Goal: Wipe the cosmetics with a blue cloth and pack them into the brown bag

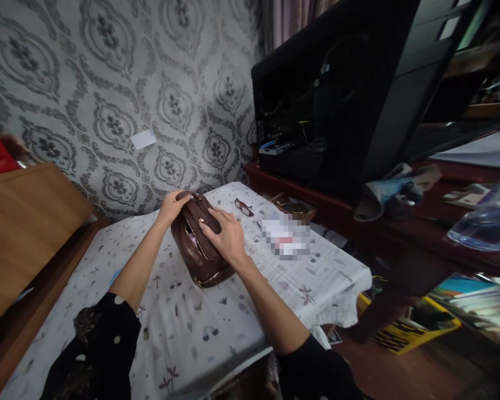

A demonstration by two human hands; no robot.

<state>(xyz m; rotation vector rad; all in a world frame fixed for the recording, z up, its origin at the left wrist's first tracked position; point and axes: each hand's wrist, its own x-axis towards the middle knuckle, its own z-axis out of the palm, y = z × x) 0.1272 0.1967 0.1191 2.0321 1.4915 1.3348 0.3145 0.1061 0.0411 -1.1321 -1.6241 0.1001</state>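
A brown leather handbag (208,266) rests tilted on the patterned white tablecloth (183,339). Its front zip pocket gapes partly, with something pale showing inside. My left hand (174,208) grips the far left end of the bag near its top, fingers closed over the edge. Across the top flap lies my right hand (228,236), its thumb beside a small round gold stud and its fingers curled over the far side, holding the bag. What the fingertips touch behind the bag is hidden.
Eyeglasses (244,208) and a pixelated white item (285,236) lie to the right of the bag. A large black screen (316,105) stands behind on a dark red desk. At left is a wooden panel (29,228); a yellow-edged box (416,328) sits low at right.
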